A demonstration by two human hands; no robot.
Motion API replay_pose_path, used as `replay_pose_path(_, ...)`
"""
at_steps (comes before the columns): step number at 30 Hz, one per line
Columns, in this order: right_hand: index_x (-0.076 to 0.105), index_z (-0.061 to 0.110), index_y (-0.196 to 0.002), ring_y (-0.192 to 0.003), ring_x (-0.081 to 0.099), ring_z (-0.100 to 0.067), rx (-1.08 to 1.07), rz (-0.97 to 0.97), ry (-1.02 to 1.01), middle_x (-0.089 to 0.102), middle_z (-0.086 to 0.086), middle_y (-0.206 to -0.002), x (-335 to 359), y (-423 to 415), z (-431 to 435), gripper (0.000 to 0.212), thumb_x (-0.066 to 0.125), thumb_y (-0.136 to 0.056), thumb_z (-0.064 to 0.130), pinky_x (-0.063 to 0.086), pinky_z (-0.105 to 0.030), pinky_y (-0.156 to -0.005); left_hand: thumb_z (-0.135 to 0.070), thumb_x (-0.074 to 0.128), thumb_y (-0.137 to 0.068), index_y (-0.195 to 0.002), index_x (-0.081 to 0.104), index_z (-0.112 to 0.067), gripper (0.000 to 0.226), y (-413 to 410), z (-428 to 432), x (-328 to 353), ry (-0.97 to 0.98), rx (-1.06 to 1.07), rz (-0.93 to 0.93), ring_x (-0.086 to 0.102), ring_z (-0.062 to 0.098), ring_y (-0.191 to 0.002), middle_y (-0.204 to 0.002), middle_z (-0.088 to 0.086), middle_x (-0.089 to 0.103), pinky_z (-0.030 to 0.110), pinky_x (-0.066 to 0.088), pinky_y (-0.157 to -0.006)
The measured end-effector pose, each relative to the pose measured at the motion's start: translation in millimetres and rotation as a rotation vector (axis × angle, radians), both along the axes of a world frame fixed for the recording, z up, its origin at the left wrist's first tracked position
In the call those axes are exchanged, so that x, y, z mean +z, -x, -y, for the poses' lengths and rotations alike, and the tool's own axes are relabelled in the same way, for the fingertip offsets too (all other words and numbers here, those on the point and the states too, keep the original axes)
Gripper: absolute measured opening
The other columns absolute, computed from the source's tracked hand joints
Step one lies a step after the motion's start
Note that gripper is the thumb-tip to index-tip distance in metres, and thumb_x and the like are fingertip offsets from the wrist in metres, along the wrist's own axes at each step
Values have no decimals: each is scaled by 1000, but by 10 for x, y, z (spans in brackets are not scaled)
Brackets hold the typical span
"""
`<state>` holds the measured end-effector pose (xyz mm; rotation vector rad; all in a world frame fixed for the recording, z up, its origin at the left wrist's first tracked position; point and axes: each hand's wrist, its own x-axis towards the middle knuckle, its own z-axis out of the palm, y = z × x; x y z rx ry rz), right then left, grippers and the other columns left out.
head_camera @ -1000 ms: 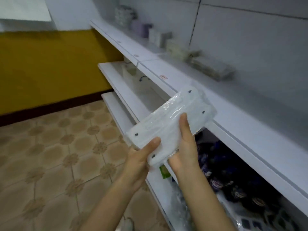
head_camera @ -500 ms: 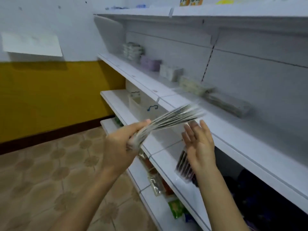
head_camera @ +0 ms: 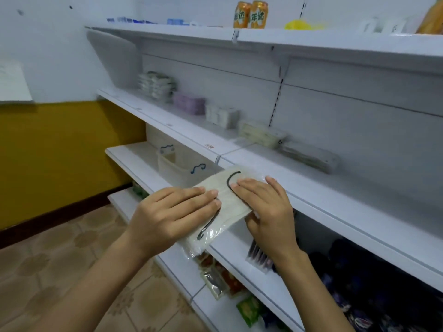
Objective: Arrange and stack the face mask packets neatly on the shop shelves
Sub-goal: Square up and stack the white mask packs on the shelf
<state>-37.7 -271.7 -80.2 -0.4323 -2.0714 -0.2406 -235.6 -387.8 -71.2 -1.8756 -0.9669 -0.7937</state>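
A clear plastic face mask packet [head_camera: 224,200] with pale masks and dark ear loops is held flat in front of the white middle shelf [head_camera: 335,200]. My left hand [head_camera: 172,212] lies palm-down on its left half and grips it. My right hand [head_camera: 266,204] holds its right edge, fingers spread on top. On the shelf behind lie more mask packets: a flat one [head_camera: 309,155], a pale one [head_camera: 261,134], white ones [head_camera: 221,115], a purple one [head_camera: 189,105] and a stack [head_camera: 155,85] at the far end.
The top shelf [head_camera: 311,41] carries orange cans [head_camera: 250,14] and small goods. A clear bin [head_camera: 182,168] stands on the shelf below. Snack packets [head_camera: 215,279] and dark packets [head_camera: 359,295] fill the lower shelves. Tiled floor [head_camera: 60,259] lies to the left.
The packet was held up with both hands, then flipped edge-on by the left hand alone. Now it lies flat, dark loops up, held by both hands. The view has tilted upward.
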Motion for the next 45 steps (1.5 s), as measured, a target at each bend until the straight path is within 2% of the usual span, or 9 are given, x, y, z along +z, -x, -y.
replay_pose_path(12, 70, 17, -110, -108, 60, -12, -250, -19, 81, 69, 5, -113, -5, -212, -615, 42, 54, -72, 14, 36, -40, -105, -13, 70, -88, -113, 73, -17, 25, 55, -996, 25, 97, -145, 138, 67, 13, -105, -117, -5, 69, 33, 56, -73)
replay_pose_path(17, 72, 29, -96, -102, 63, -2, -184, -420, 555, 71, 18, -102, 123, -317, -1130, 23, 80, -75, 26, 45, -34, -99, -17, 68, -85, -121, 65, -30, 39, 276, -1560, 117, 409, -305, 505, 65, 4, -105, -119, -18, 66, 33, 56, -80)
replay_pose_path(20, 65, 31, -112, -96, 66, -10, 66, -695, 874, 72, 7, -99, 183, -310, -1440, 46, 79, -69, 21, 53, -30, -89, -32, 73, -79, -107, 68, -35, 29, 252, -1922, 190, 722, -444, 881, 65, -4, -97, -105, -25, 70, 17, 51, -84)
replay_pose_path(26, 66, 19, -113, -97, 70, -15, 192, -800, 1184, 74, 0, -106, 174, -147, -2102, 47, 75, -69, 33, 59, -29, -78, -14, 71, -82, -98, 63, -31, 25, 180, -2728, 282, 1074, -582, 1359, 68, -2, -86, -89, -21, 73, 13, 52, -69)
replay_pose_path(31, 69, 20, -98, -85, 71, -15, 56, -889, 1072, 75, 2, -91, 318, -196, -2538, 31, 76, -68, 24, 56, -26, -65, -51, 86, -56, -142, 37, -32, 101, 307, -3447, 264, 1125, -435, 1363, 50, 14, -128, -142, -8, 49, 27, 47, -96)
replay_pose_path(36, 65, 21, -78, -65, 60, -4, -242, -543, 694, 68, 13, -72, 646, -301, -2756, 16, 80, -72, 21, 48, -21, -62, -66, 75, -47, -150, -4, -39, 133, 69, -4037, 594, 899, -410, 722, 14, 3, -144, -157, -18, 10, 21, 17, -115)
replay_pose_path(39, 57, 33, -79, -67, 57, 10, -321, -311, 605, 63, 25, -70, 1043, -148, -2924, 27, 80, -76, 19, 39, -5, -60, -47, 83, -62, -136, 40, -36, 86, -215, -4420, 856, 1068, -495, 711, 55, -1, -108, -122, -19, 56, -2, 39, -85)
replay_pose_path(41, 55, 32, -101, -85, 57, 13, -381, -345, 493, 62, 24, -93, 1252, -93, -3017, 32, 78, -79, 24, 41, -3, -74, -34, 80, -75, -97, 59, -29, 31, -345, -4635, 963, 1070, -524, 870, 63, 0, -78, -87, -17, 63, 11, 52, -67)
replay_pose_path(45, 42, 25, -134, -116, 54, -8, -434, -816, 603, 54, 5, -126, 1189, -262, -3213, 71, 77, -75, 44, 44, -18, -91, -21, 75, -82, -106, 65, -14, 27, -477, -5008, 1039, 1160, -899, 1601, 69, 14, -88, -99, 1, 71, 32, 57, -78)
